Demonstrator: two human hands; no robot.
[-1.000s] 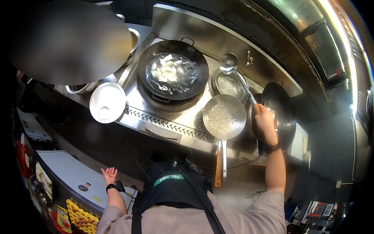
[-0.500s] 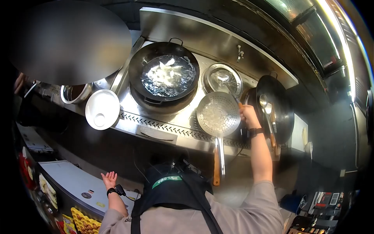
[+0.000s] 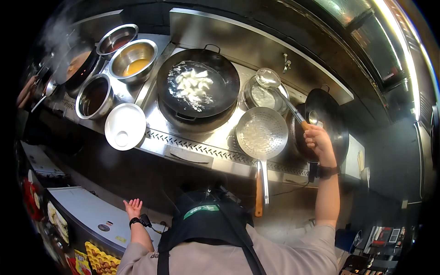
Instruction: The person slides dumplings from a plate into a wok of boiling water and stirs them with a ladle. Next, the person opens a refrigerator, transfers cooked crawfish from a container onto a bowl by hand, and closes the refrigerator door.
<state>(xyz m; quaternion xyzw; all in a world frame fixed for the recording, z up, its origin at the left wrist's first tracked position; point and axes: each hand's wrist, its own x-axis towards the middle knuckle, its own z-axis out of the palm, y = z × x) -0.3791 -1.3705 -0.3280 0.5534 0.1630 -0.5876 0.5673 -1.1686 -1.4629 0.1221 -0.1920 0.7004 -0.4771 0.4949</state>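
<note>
My right hand (image 3: 319, 141) is closed around the wooden handle of a metal ladle (image 3: 268, 78). The ladle's bowl hangs at the far rim of a round metal pot (image 3: 285, 87) on the stove. To the left, white pieces (image 3: 193, 85) lie in shiny liquid in a large black wok (image 3: 227, 103). A perforated strainer (image 3: 262, 133) lies in front of the pot, its handle past the stove's front edge. My left hand (image 3: 133, 207) holds nothing, palm up with fingers apart, near a white-topped counter.
A white bowl (image 3: 125, 127) sits at the stove's left front corner, with several metal bowls behind it, one with yellow liquid (image 3: 136, 67). Far left, another person's arm (image 3: 27, 91) is by a steaming wok (image 3: 75, 68). A second black wok (image 3: 337, 137) stands right.
The ladle has come up out of the metal pot as my right hand moved right. White pieces in the wok now show distinctly. A blurred patch at upper left is gone, revealing bowls.
</note>
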